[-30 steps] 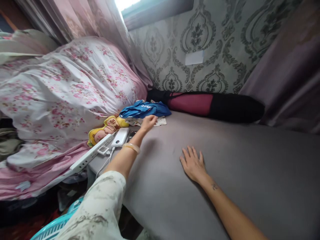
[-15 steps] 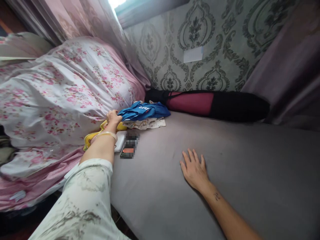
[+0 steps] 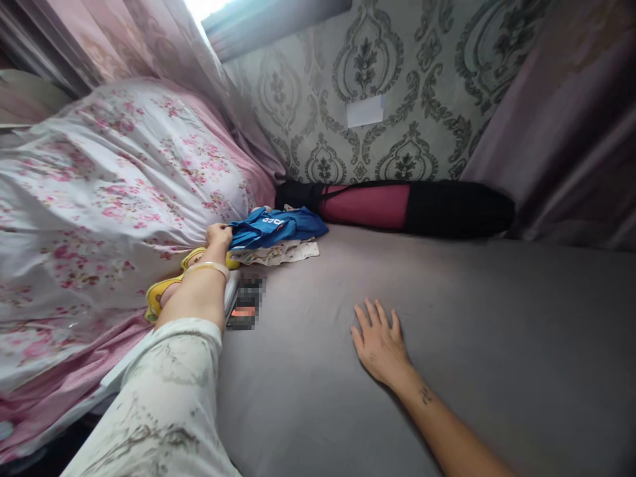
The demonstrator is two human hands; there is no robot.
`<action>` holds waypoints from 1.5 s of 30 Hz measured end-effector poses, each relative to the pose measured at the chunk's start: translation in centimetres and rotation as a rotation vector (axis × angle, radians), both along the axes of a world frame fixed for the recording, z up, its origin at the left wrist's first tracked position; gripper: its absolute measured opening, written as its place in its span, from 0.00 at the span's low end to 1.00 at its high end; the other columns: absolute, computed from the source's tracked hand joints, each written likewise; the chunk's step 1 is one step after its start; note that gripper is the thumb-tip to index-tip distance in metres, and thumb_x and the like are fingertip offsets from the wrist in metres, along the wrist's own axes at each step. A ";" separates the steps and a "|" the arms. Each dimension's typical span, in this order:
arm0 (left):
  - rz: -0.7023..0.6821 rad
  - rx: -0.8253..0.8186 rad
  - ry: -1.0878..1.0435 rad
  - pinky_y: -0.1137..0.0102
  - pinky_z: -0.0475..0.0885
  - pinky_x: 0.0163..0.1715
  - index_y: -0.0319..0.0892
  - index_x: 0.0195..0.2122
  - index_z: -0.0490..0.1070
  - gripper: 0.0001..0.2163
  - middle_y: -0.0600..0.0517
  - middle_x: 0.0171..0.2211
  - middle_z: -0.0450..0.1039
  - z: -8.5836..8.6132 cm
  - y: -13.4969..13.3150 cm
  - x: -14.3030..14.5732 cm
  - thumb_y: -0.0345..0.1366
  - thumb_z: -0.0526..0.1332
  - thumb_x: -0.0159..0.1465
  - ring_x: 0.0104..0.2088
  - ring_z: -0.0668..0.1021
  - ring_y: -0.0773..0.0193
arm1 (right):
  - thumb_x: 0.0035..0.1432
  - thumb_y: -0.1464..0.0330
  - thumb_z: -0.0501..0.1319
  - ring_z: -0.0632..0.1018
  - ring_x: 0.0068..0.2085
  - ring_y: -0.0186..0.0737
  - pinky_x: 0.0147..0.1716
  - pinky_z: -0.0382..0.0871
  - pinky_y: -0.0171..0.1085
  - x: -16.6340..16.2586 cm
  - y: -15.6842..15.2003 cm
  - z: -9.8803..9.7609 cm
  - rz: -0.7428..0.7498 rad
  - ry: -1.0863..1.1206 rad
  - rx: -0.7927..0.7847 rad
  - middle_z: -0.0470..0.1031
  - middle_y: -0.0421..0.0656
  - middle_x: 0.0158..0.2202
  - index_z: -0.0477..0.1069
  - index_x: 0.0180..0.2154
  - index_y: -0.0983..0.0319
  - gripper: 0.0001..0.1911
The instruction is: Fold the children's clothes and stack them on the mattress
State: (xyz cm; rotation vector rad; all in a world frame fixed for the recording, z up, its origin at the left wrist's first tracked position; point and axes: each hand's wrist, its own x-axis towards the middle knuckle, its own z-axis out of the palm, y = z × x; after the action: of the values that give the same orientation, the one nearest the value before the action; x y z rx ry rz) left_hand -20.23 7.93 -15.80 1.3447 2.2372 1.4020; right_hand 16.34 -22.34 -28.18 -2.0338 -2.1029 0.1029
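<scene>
My left hand (image 3: pixel 218 235) reaches far out with its fingers closed on the near end of a blue garment (image 3: pixel 278 228) that carries white lettering. Under that garment lies a pale patterned cloth (image 3: pixel 293 252), crumpled. A yellow item (image 3: pixel 161 291), perhaps soft cloth, is partly covered by my left forearm. Palm down on the grey sheet (image 3: pixel 308 371) rests my right hand (image 3: pixel 380 344), fingers spread and nothing held.
Beside my left wrist lie a blurred-out dark flat object (image 3: pixel 246 301) and a white object (image 3: pixel 231 288), partly hidden. A long black and maroon bag (image 3: pixel 368 207) lies along the wall. Floral bedding (image 3: pixel 109 199) is heaped at left.
The view has shifted slightly, so most things sit a little further left. My left hand keeps its grip on the blue garment; my right hand stays flat on the sheet.
</scene>
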 end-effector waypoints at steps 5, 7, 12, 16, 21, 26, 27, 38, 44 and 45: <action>-0.085 0.153 -0.166 0.70 0.71 0.36 0.37 0.39 0.74 0.10 0.54 0.26 0.73 1.6 0.4 3.9 0.31 0.58 0.58 0.29 0.74 0.66 | 0.67 0.59 0.44 0.52 0.68 0.55 0.64 0.38 0.58 -0.1 0.0 0.0 -0.005 -0.013 0.005 0.52 0.51 0.68 0.58 0.65 0.63 0.29; -0.185 0.251 -0.311 0.74 0.71 0.35 0.37 0.41 0.73 0.11 0.56 0.26 0.73 2.7 0.5 6.0 0.29 0.57 0.58 0.26 0.73 0.70 | 0.67 0.59 0.44 0.52 0.68 0.55 0.64 0.38 0.58 -0.1 -0.1 0.0 -0.003 -0.011 0.009 0.52 0.51 0.68 0.58 0.65 0.63 0.29; -0.514 0.407 -0.626 0.72 0.75 0.35 0.40 0.42 0.72 0.11 0.56 0.26 0.74 6.1 0.3 11.4 0.31 0.62 0.57 0.27 0.76 0.69 | 0.68 0.59 0.43 0.52 0.68 0.56 0.63 0.39 0.58 0.0 -0.1 0.1 0.004 0.015 0.017 0.53 0.52 0.68 0.58 0.65 0.63 0.29; -0.814 0.428 -0.786 0.69 0.77 0.37 0.41 0.42 0.72 0.10 0.55 0.27 0.76 8.4 -1.2 15.6 0.32 0.64 0.58 0.32 0.80 0.65 | 0.68 0.58 0.44 0.51 0.68 0.55 0.64 0.38 0.58 0.1 -0.2 0.0 0.005 0.039 0.013 0.52 0.52 0.68 0.58 0.65 0.63 0.29; -1.088 0.311 -0.808 0.66 0.77 0.41 0.41 0.43 0.72 0.09 0.54 0.32 0.77 10.2 -4.4 20.3 0.35 0.63 0.62 0.37 0.81 0.61 | 0.69 0.58 0.43 0.52 0.68 0.54 0.64 0.38 0.57 0.5 -0.4 0.0 0.024 0.079 0.041 0.54 0.51 0.68 0.59 0.64 0.62 0.29; -1.233 0.269 -0.822 0.63 0.77 0.44 0.40 0.47 0.70 0.11 0.53 0.37 0.77 10.8 -7.1 23.9 0.40 0.59 0.67 0.43 0.80 0.59 | 0.69 0.58 0.44 0.56 0.66 0.56 0.64 0.41 0.57 1.2 -0.5 0.5 0.063 0.113 0.048 0.57 0.52 0.67 0.61 0.63 0.63 0.28; -1.254 0.269 -0.822 0.63 0.77 0.45 0.40 0.47 0.69 0.12 0.53 0.38 0.77 10.9 -7.6 24.5 0.41 0.58 0.68 0.44 0.80 0.59 | 0.69 0.58 0.44 0.56 0.66 0.56 0.64 0.41 0.57 1.4 -0.5 0.6 0.074 0.120 0.038 0.58 0.52 0.66 0.61 0.63 0.63 0.28; -1.635 -0.060 -0.822 0.68 0.77 0.40 0.39 0.45 0.73 0.11 0.52 0.34 0.78 7.8 -15.4 30.3 0.38 0.63 0.63 0.36 0.81 0.62 | 0.61 0.67 0.55 0.69 0.59 0.54 0.57 0.62 0.49 2.7 -5.0 9.3 0.415 0.194 -0.460 0.69 0.54 0.59 0.69 0.57 0.64 0.23; -1.810 -0.350 -0.856 0.72 0.75 0.33 0.39 0.39 0.75 0.15 0.51 0.30 0.77 4.2 -18.2 32.0 0.41 0.71 0.53 0.29 0.79 0.65 | 0.66 0.65 0.53 0.77 0.34 0.34 0.35 0.70 0.32 6.6 -7.0 15.7 0.654 0.745 -0.176 0.78 0.41 0.34 0.76 0.42 0.61 0.14; -1.831 -0.388 -0.857 0.73 0.75 0.33 0.39 0.38 0.76 0.16 0.52 0.29 0.77 3.8 -18.6 32.1 0.42 0.72 0.52 0.29 0.79 0.65 | 0.67 0.63 0.53 0.76 0.31 0.33 0.32 0.69 0.31 7.6 -6.9 16.1 0.548 0.839 -0.040 0.77 0.40 0.30 0.76 0.41 0.61 0.14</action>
State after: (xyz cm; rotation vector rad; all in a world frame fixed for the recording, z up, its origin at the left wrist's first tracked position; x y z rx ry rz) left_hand 11.87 -10.64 -11.98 1.3649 0.1917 0.4700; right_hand 23.91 -29.23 -12.12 -1.0475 -1.9710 0.9041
